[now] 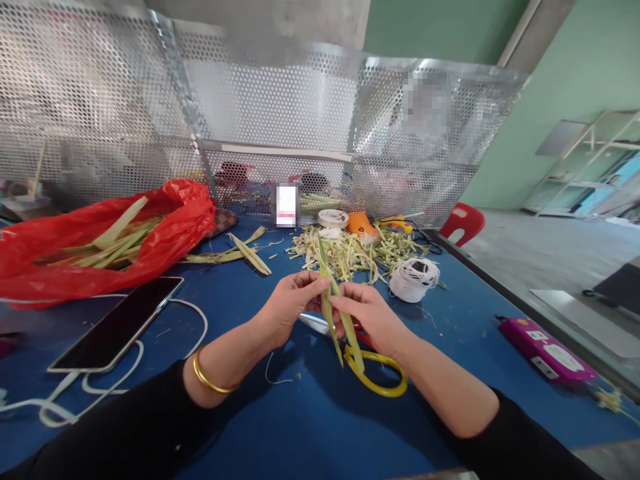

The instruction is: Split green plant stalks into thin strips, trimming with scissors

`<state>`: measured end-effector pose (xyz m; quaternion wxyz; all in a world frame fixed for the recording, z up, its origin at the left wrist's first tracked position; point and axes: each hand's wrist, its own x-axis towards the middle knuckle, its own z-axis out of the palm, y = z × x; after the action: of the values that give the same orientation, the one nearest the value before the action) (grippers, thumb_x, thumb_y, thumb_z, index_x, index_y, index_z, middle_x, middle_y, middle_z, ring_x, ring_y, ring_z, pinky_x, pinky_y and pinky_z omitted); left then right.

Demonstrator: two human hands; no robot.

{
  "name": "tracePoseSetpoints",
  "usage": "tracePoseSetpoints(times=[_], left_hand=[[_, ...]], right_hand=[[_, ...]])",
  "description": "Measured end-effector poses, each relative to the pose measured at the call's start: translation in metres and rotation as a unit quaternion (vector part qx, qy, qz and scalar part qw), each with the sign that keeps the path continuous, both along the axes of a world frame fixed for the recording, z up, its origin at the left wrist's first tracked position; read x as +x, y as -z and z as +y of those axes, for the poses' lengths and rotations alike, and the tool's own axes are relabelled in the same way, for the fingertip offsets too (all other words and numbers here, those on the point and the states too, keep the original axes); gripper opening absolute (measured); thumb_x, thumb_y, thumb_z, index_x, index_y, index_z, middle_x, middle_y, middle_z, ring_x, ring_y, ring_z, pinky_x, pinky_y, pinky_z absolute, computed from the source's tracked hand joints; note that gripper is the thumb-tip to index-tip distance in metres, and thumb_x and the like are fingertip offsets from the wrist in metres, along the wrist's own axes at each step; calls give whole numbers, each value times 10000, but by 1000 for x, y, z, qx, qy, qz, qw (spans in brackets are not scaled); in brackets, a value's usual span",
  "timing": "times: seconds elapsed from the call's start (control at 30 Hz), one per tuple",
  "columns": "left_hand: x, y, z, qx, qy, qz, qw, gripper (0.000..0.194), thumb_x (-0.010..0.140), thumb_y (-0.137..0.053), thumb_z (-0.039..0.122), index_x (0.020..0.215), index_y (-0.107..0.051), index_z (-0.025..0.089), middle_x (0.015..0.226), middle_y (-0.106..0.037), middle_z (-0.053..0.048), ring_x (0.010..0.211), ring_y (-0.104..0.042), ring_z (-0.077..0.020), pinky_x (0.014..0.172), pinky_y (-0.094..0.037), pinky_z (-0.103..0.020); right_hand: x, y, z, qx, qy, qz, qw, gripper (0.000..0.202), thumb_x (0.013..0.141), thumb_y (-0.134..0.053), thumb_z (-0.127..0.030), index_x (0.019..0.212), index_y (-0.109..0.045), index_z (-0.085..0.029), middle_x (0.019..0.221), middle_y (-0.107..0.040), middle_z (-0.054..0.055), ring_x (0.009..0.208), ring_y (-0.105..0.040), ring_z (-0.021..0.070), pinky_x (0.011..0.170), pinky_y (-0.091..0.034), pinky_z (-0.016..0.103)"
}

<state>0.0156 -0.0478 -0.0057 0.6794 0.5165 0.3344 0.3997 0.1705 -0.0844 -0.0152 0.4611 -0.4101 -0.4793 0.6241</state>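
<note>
Over the middle of the blue table, my left hand (296,301) pinches a green leaf strip (325,303) between thumb and fingers. Just right of it, my right hand (369,313) is closed on a second pale green leaf strip (351,327). Both strips hang downward between my hands, crossing near their upper part. Beneath my right hand lie scissors with yellow handles (383,375), partly hidden by the hand and strips. A heap of cut leaf pieces (345,257) lies beyond my hands, with a roll of white string (414,279) at its right.
A red plastic bag (30,267) of long leaves and a tablet (120,327) with white cables lie at left. A phone (287,206) stands against the perforated metal screen (270,100). A purple box (547,350) is at right, and a red chair (463,223) stands beyond the table edge.
</note>
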Motion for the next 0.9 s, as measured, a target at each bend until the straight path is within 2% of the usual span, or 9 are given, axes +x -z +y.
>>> tracePoseSetpoints(times=[0.07, 0.2, 0.33, 0.47, 0.6, 0.73, 0.83, 0.9], left_hand=[[1, 2, -1, 8, -3, 22, 1000, 277, 707, -717, 376, 673, -557, 154, 619, -626, 5, 558, -578, -111, 605, -463, -252], [1, 5, -3, -23, 69, 54, 996, 277, 713, -711, 394, 714, -576, 151, 651, -637, -14, 568, -594, -129, 582, -458, -262], [-2, 4, -1, -78, 95, -22, 992, 248, 707, -724, 340, 692, -568, 148, 637, -609, 2, 560, -568, -105, 587, -453, -245], [-5, 3, 2, -98, 119, -55, 986, 201, 730, -700, 291, 687, -573, 142, 644, -603, -2, 585, -577, -103, 600, -448, -230], [-5, 5, 1, -96, 144, -41, 984, 197, 733, -705, 297, 724, -573, 151, 688, -622, -7, 544, -561, -97, 561, -454, -241], [-3, 5, -3, -92, 160, -9, 983, 234, 751, -686, 357, 782, -589, 146, 707, -622, -21, 534, -556, -100, 525, -442, -237], [-1, 3, -6, -70, 138, 0, 988, 273, 774, -654, 408, 795, -592, 143, 683, -611, -17, 512, -538, -94, 509, -427, -231], [1, 3, -8, -57, 112, 2, 992, 278, 770, -662, 405, 725, -571, 146, 610, -573, 11, 469, -495, -74, 494, -404, -216]], right_hand=[[0, 2, 0, -8, -7, 22, 1000, 300, 731, -706, -410, 672, -550, -161, 543, -567, -34, 435, -518, 80, 441, -413, 196], [2, 1, 2, -29, 20, 48, 998, 312, 707, -733, -389, 637, -531, -162, 512, -511, -51, 428, -451, 59, 412, -357, 171], [5, -4, 2, -51, 21, 107, 993, 258, 676, -760, -312, 639, -558, -156, 516, -491, -53, 428, -413, 51, 408, -341, 168], [6, -7, 1, -47, -7, 157, 987, 199, 712, -722, -263, 647, -564, -161, 506, -495, -49, 406, -425, 59, 408, -369, 181], [5, -7, 1, -47, 1, 116, 992, 179, 748, -697, -310, 727, -611, -154, 611, -608, 1, 478, -534, 83, 472, -452, 193], [4, -3, 2, -15, 31, 58, 998, 252, 746, -700, -395, 720, -593, -168, 548, -573, -27, 458, -515, 89, 442, -426, 196], [4, 0, 3, 8, 43, 16, 999, 269, 711, -729, -398, 702, -589, -168, 504, -525, -50, 446, -504, 91, 440, -412, 202], [4, 1, 3, -4, 33, 23, 999, 270, 704, -730, -405, 721, -608, -166, 535, -555, -36, 460, -518, 98, 454, -424, 215]])
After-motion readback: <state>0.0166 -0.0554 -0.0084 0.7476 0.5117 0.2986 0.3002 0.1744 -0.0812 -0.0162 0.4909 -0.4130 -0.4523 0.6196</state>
